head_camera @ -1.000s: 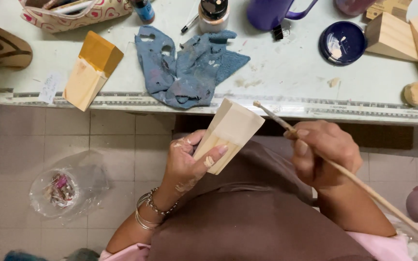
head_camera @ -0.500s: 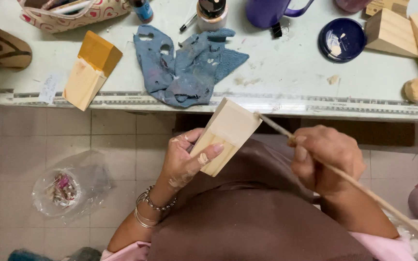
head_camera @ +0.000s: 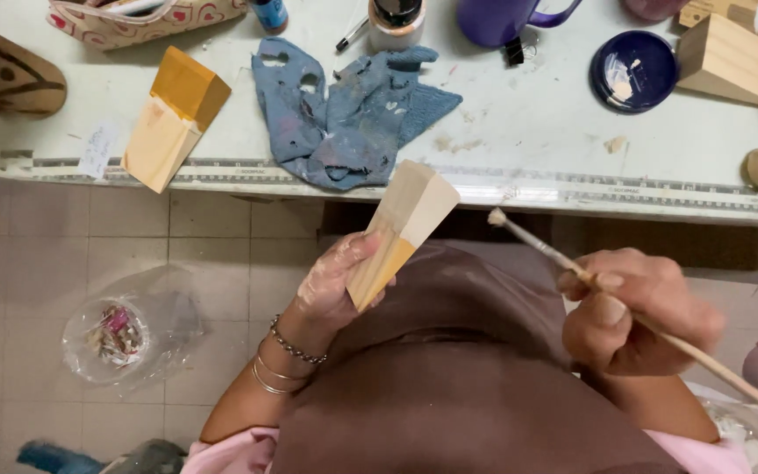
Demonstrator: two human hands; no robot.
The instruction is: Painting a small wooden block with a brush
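The wooden block [head_camera: 401,230] sits in your left hand [head_camera: 335,285], held up over your lap just below the table edge [head_camera: 572,189], its long axis tilted from lower left to upper right so the pale, pointed end rises toward the table and the yellow-painted lower end sits in your grip. Your left fingers are wrapped and pressed against that lower end, thumb on one face and the others behind, clamped on the block. To the right of the block, your right hand [head_camera: 638,312] pinches a long thin paintbrush [head_camera: 572,263] between thumb and curled fingers; its handle runs down and right out of view, and its bristle tip points up-left, near the block's upper right face but apart from it, with a clear gap between them. So the block lies left and slightly above your right fingers, and the brush hand is the nearer one to its unpainted end. Above the block on the table lies a crumpled blue rag [head_camera: 344,114], and well left of the block lies a second wooden block [head_camera: 173,118] with a yellow top. Up and to the right of the block sits a dark blue dish [head_camera: 633,70], holding what may be pale paint, though it is too small to be sure. Below the block, your brown apron [head_camera: 449,386] leaves open room for the brush.
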